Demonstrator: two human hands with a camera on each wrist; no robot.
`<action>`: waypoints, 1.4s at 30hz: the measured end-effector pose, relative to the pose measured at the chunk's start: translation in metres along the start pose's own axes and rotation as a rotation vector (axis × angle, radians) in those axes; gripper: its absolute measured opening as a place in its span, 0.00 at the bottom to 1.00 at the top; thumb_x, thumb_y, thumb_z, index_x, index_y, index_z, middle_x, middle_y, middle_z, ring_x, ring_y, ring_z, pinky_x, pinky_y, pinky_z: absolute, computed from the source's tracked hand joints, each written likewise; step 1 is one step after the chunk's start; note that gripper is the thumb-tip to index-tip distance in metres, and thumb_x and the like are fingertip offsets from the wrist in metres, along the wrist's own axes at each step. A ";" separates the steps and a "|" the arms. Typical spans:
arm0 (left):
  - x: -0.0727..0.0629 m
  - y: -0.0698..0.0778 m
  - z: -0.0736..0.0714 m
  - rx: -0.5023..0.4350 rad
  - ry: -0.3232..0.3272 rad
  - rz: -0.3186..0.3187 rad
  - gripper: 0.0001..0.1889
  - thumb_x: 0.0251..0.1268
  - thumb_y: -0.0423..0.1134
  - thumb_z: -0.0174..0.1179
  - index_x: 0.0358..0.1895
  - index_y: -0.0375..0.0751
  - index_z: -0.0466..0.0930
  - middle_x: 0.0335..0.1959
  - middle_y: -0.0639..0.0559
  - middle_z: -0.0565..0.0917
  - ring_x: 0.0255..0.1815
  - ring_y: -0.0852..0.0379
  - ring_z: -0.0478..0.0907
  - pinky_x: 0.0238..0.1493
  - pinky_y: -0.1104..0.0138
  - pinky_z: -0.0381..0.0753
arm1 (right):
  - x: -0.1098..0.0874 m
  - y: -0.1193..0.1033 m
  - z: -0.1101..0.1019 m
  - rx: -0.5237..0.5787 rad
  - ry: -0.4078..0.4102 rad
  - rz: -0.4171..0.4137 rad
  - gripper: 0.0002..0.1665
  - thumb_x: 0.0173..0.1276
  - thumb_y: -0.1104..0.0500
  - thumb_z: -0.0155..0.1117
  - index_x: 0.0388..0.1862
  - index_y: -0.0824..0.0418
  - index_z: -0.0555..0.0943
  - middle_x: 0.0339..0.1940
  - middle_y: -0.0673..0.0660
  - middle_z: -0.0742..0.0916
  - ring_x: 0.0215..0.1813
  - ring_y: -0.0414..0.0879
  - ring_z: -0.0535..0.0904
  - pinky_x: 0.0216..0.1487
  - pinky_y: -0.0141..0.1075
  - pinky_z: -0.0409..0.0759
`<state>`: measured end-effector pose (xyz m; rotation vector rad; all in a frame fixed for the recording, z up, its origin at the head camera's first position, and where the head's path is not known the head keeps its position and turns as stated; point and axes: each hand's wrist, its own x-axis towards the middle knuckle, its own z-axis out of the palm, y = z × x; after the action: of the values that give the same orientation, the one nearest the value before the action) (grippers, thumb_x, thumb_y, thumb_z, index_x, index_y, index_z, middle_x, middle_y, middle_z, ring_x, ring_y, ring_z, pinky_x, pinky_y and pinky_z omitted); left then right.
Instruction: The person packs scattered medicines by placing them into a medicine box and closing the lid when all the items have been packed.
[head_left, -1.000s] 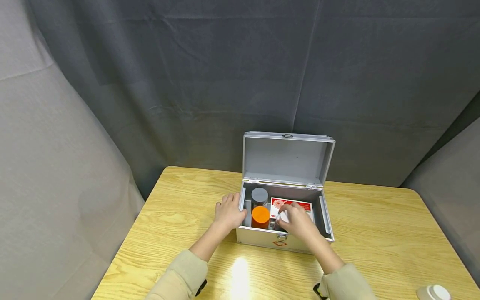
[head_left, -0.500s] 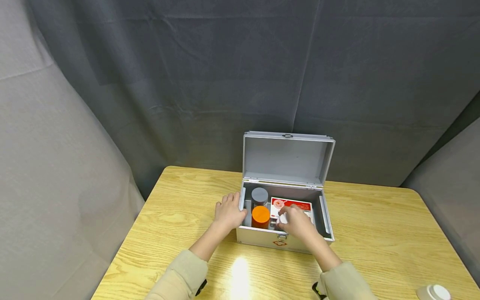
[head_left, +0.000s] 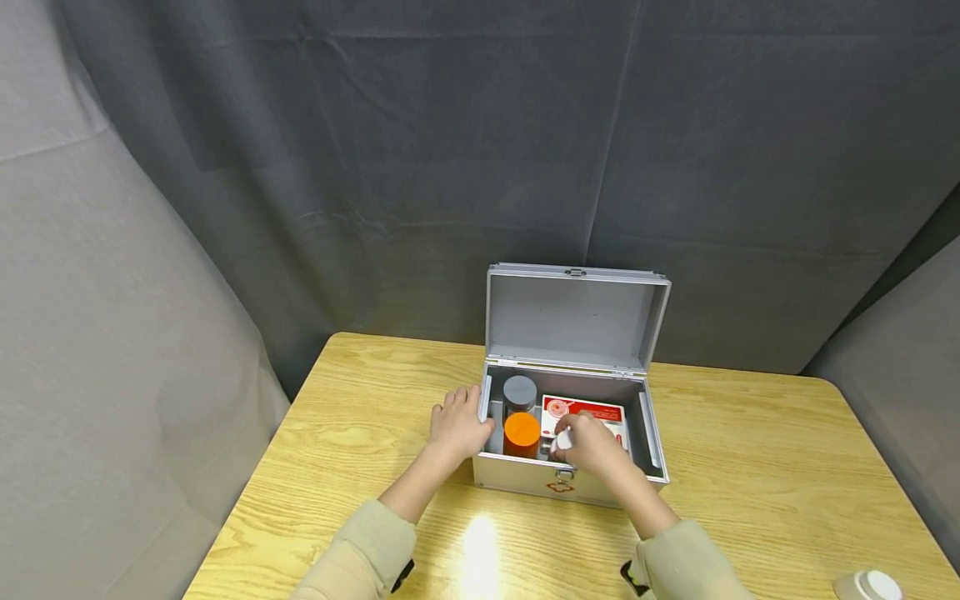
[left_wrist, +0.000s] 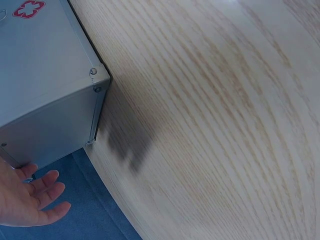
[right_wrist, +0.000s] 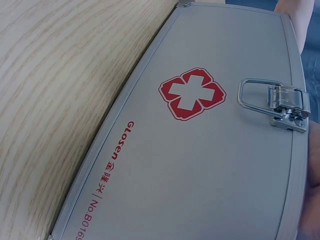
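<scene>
An aluminium first-aid box (head_left: 517, 472) stands on the table, lid raised. Over its left rim rests my left hand (head_left: 459, 422), thumb inside and fingers outside; the left wrist view shows those fingers (left_wrist: 47, 192) loosely spread beside the side wall. Inside the box, my right hand (head_left: 596, 443) pinches a white-capped bottle (head_left: 563, 439), its body mostly hidden by the hand and front wall. Left of it stand an orange-capped jar (head_left: 521, 431) and a grey-capped jar (head_left: 519, 391). Behind the right hand lies a red and white carton (head_left: 603, 410).
The upright lid (head_left: 573, 321) rises at the box's back. A white bottle (head_left: 870, 585) sits at the table's near right corner. A metal latch (right_wrist: 287, 105) sticks out from the box's front. Grey curtains (head_left: 420, 167) hang behind the wooden table (head_left: 757, 467).
My right hand has shifted slightly left and nearer the front wall, and the white cap has moved with it, tilting. The left hand has stayed on the rim.
</scene>
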<state>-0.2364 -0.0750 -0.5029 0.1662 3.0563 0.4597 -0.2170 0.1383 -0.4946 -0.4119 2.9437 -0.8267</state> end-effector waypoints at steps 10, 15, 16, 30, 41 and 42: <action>0.000 0.000 0.000 -0.005 -0.009 -0.004 0.33 0.58 0.52 0.52 0.66 0.42 0.59 0.63 0.41 0.67 0.63 0.44 0.61 0.56 0.47 0.62 | -0.001 -0.001 -0.003 0.028 -0.026 -0.031 0.16 0.39 0.64 0.77 0.27 0.63 0.79 0.24 0.56 0.76 0.30 0.47 0.70 0.34 0.39 0.71; 0.000 0.000 0.000 -0.004 -0.006 -0.004 0.33 0.57 0.52 0.53 0.65 0.42 0.60 0.62 0.41 0.67 0.62 0.44 0.62 0.55 0.47 0.63 | -0.001 -0.001 -0.003 0.037 -0.038 -0.029 0.17 0.39 0.63 0.77 0.27 0.64 0.79 0.24 0.55 0.76 0.29 0.47 0.69 0.33 0.38 0.70; 0.000 0.000 0.000 -0.003 -0.005 -0.004 0.33 0.57 0.52 0.53 0.65 0.42 0.60 0.62 0.41 0.67 0.62 0.44 0.62 0.55 0.47 0.63 | -0.001 -0.001 -0.003 0.040 -0.040 -0.029 0.17 0.39 0.63 0.77 0.27 0.64 0.79 0.24 0.55 0.77 0.29 0.47 0.69 0.33 0.38 0.69; 0.000 0.001 0.000 -0.005 -0.008 -0.006 0.33 0.58 0.52 0.52 0.66 0.42 0.59 0.62 0.42 0.67 0.62 0.44 0.62 0.55 0.48 0.63 | 0.000 0.000 -0.003 0.064 -0.063 -0.025 0.17 0.40 0.61 0.77 0.27 0.63 0.78 0.22 0.54 0.76 0.27 0.45 0.69 0.31 0.36 0.69; 0.000 0.000 0.001 -0.012 -0.010 -0.008 0.33 0.58 0.52 0.52 0.66 0.42 0.59 0.62 0.42 0.67 0.63 0.44 0.61 0.56 0.48 0.62 | -0.010 -0.001 -0.024 0.097 0.034 -0.056 0.26 0.54 0.53 0.69 0.49 0.65 0.77 0.43 0.63 0.81 0.44 0.56 0.77 0.44 0.49 0.75; 0.000 0.000 0.000 -0.012 -0.008 -0.007 0.33 0.58 0.52 0.52 0.66 0.42 0.59 0.62 0.42 0.67 0.62 0.44 0.62 0.56 0.48 0.62 | -0.011 0.000 -0.026 0.083 0.070 -0.066 0.27 0.55 0.52 0.68 0.51 0.64 0.76 0.47 0.63 0.80 0.47 0.58 0.76 0.46 0.51 0.74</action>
<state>-0.2364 -0.0746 -0.5031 0.1559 3.0448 0.4759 -0.2092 0.1540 -0.4726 -0.4863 2.9607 -0.9871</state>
